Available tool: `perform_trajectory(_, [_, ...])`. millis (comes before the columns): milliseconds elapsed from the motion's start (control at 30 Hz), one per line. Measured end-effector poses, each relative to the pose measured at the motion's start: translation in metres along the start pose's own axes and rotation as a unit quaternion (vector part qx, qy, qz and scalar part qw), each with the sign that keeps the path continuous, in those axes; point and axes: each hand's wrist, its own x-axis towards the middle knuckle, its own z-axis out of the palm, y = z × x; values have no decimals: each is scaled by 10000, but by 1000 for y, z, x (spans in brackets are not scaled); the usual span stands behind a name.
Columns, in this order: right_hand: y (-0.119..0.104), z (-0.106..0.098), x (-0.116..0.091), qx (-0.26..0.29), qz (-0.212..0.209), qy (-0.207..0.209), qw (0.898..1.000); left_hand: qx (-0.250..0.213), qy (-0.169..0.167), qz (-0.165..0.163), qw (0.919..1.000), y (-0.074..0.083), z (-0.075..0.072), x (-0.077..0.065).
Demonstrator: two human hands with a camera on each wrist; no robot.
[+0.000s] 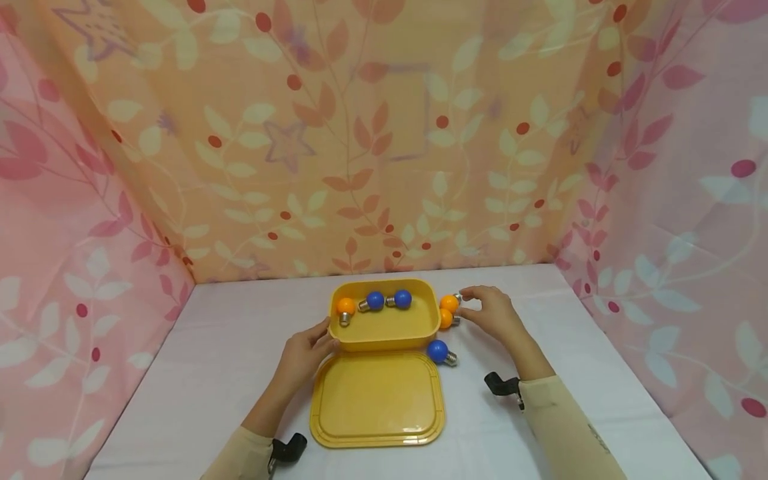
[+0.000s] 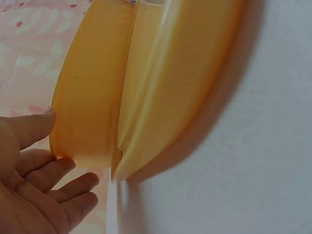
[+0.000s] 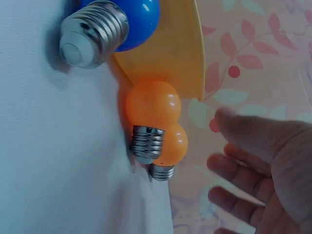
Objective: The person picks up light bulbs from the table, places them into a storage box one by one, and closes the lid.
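Observation:
My left hand (image 1: 306,353) rests against the left front corner of a yellow plastic box (image 1: 384,345); in the left wrist view its thumb and fingers (image 2: 63,165) touch the wall, the outer fingers loose. Inside the box lie an orange bulb (image 1: 346,307) and two blue bulbs, one in the middle (image 1: 375,301) and another further right (image 1: 403,299). Just right of the box, two orange bulbs (image 3: 153,105) lie side by side. Above them hovers my right hand (image 1: 495,313), fingers spread and apart from the bulbs, holding nothing.
A yellow lid (image 1: 378,400) lies flat in front of the box. One more blue bulb (image 1: 438,351) sits by the lid's far right corner. White cloth covers the table (image 1: 228,347), and patterned curtains (image 1: 384,133) stand behind and at both sides.

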Motion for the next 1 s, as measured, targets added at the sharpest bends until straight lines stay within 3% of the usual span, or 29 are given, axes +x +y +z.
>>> perform_trajectory(400, [-19,3,-20,217,-490,-796,9954,56,-52,-9,10000,3,-3,0])
perform_trajectory(667, [-33,7,-26,-4,-224,-1360,9905,23,-37,-23,10000,6,-1,-1])
perform_trajectory(1000, [-31,26,-28,398,-115,-1880,9813,16,-15,-161,9999,3,-1,0])
